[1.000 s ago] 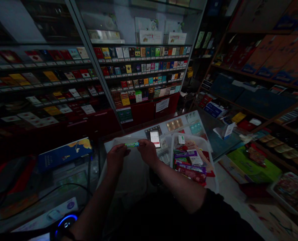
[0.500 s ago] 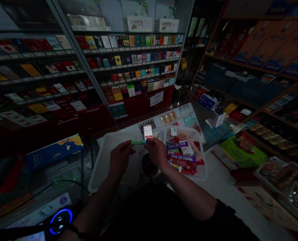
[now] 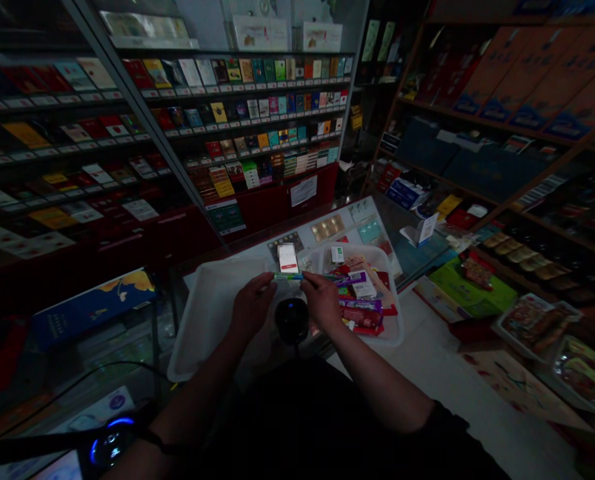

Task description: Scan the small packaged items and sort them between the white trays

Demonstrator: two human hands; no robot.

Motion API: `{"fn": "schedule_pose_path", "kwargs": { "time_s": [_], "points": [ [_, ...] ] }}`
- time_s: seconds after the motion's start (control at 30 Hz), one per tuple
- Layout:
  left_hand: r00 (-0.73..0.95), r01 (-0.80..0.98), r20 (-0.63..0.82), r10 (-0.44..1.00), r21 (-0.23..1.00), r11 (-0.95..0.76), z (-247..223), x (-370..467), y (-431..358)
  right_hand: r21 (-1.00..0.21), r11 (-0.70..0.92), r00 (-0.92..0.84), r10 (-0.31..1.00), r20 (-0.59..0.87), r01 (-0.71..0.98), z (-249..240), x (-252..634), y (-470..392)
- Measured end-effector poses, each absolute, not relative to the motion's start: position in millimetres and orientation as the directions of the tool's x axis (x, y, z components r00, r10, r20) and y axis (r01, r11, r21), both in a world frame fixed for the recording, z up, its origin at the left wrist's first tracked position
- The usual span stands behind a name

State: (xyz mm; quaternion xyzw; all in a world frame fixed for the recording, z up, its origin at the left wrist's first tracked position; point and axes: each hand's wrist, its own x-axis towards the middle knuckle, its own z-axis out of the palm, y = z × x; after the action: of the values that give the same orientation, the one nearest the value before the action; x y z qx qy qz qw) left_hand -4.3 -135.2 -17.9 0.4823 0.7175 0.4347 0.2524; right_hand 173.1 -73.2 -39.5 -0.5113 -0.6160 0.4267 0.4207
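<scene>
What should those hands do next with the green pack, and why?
I'd probably lower the green pack slightly toward the black device: the left hand and right hand hold it at opposite ends, and the device, possibly a scanner, shows a blue light between the hands.

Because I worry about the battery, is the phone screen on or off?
On: the phone screen glows white with a red bar, beyond the green pack held between left hand and right hand.

Green pk (image 3: 288,276) txt: unrdbl | phone scrn (image 3: 288,260): blurred | shelf tags (image 3: 236,87): too sm.
</scene>
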Motion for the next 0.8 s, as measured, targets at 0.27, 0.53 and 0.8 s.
{"fn": "schedule_pose_path", "kwargs": {
  "time_s": [0.27, 0.53, 0.8],
  "points": [
    [-0.223, 0.584, 0.004, 0.975, 0.801, 0.13, -51.2, -16.3, -135.6, -0.981, 0.092, -0.09, 0.993, 0.078, 0.168, -62.1, 181.3, -70.1],
    [-0.191, 0.481, -0.022, 0.981, 0.87, 0.113, -56.8, -13.9, -140.8, -0.985, -0.157, 0.01, 0.988, -0.157, 0.073, -79.7, 176.8, -65.5],
    [-0.184, 0.337, -0.085, 0.979, 0.93, 0.144, -54.5, -16.2, -134.0, -0.975, -0.202, 0.054, 0.979, -0.198, 0.097, -89.7, 173.6, -60.7]
  ]
}}
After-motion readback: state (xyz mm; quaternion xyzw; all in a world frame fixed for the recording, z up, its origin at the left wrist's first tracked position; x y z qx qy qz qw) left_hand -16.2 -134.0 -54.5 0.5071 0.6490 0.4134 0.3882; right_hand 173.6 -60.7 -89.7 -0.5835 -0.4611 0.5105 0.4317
